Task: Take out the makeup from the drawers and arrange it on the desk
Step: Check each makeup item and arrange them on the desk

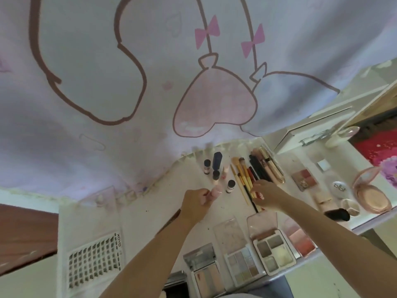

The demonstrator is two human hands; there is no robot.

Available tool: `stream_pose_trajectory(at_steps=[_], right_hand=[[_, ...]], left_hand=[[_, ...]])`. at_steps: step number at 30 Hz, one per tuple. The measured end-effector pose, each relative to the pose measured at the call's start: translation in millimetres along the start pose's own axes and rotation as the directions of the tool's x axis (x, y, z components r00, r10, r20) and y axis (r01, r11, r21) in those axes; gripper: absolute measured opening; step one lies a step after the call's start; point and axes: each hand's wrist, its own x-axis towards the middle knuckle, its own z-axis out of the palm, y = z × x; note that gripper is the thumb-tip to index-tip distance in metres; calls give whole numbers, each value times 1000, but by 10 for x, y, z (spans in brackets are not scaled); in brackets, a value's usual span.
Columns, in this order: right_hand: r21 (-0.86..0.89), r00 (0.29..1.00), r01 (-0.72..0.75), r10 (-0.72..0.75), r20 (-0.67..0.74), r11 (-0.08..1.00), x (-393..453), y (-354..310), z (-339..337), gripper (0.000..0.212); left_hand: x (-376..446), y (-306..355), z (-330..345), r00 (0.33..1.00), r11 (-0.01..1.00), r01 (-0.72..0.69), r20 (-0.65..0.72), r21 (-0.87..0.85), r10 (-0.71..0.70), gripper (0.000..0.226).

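Though most makeup is already laid out on the desk, a pink bottle is pinched by the left hand and a small item, not identifiable, is gripped by the right hand near the brushes; placing appears unfinished.

Your left hand is curled tight, pinching something small. Your right hand reaches out, fingers bent down.

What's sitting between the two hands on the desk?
Between the left hand and the right hand, the head view shows a small black-capped bottle standing and the makeup brushes lying.
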Motion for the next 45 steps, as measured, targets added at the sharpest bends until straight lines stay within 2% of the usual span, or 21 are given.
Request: stream_pose_trajectory(at_steps=[2, 5, 10, 14, 17, 19, 21, 23, 25, 27, 29, 32, 34, 36, 39, 40, 42, 44, 45], right_hand=[[12, 1000, -3, 3, -4, 1000, 22, 34, 16, 33], [34, 999, -6, 7, -36, 999, 29, 57, 54, 29], [43, 996, -5, 8, -87, 999, 42, 55, 109, 26], [28, 998, -2, 4, -67, 1000, 21, 44, 109, 27], [3, 995, 14, -14, -97, 1000, 14, 25, 82, 28], [0, 987, 44, -44, -153, 999, -9, -5, 57, 28], [-3, 969, 87, -86, -230, 996, -67, -61, 17, 27], [-13, 920, 173, -166, -355, 985, -150, -176, -39, 23], [-30, 837, 281, -260, -481, 959, -218, -299, -83, 18], [-52, 784, 335, -309, -538, 941, -260, -410, -119, 19], [-73, 753, 352, -329, -570, 933, -271, -505, -149, 19], [-68, 724, 401, -362, -588, 914, -281, -643, -191, 18], [-56, 702, 436, -379, -603, 898, -283, -763, -223, 16], [45, 720, 452, -335, -607, 891, -289, -909, -280, 19], [396, 878, 393, -210, -430, 830, -322, -1214, -461, 21], [513, 916, 346, -165, -366, 785, -336, -1320, -554, 21], [646, 960, 243, -86, -266, 724, -377, -1490, -781, 38], [731, 975, 191, -40, -219, 655, -490, -1618, -1042, 47], [779, 975, 198, -42, -216, 594, -562, -1659, -1161, 48]], left_hand=[[30, -27, 93, 1000, 999, 19, 24, -46, -18, 44], [69, -30, 185, 997, 986, 71, 13, -149, -70, 25], [111, 44, 248, 1000, 984, 27, 9, -179, -26, 8], [118, 69, 277, 999, 987, 42, -3, -158, -43, 15], [103, 74, 250, 999, 995, 45, -15, -91, -47, 9], [59, 54, 177, 998, 996, 63, -22, -61, -65, 30], [-52, -13, 42, 998, 1000, 4, -65, 28, -2, 35], [-190, -167, -105, 991, 974, -41, -112, 223, 68, 35], [-354, -365, -233, 995, 887, 30, -97, 460, 17, 40], [-525, -534, -317, 993, 774, 118, -53, 622, -109, 38], [-643, -613, -367, 980, 720, 145, 3, 679, -201, 30], [-689, -579, -465, 980, 720, 136, 15, 681, -199, 26], [-663, -455, -593, 990, 758, 117, -18, 642, -137, 26], [-632, -234, -785, 996, 789, 74, -86, 610, -27, 25], [-639, 189, -1064, 967, 755, -23, -178, 656, 184, 24], [-673, 343, -1148, 950, 735, -49, -196, 677, 244, 26], [-767, 630, -1306, 877, 668, -105, -248, 737, 411, 29], [-869, 873, -1454, 784, 597, -145, -277, 789, 556, 32], [-893, 956, -1505, 759, 584, -144, -289, 799, 583, 29]])
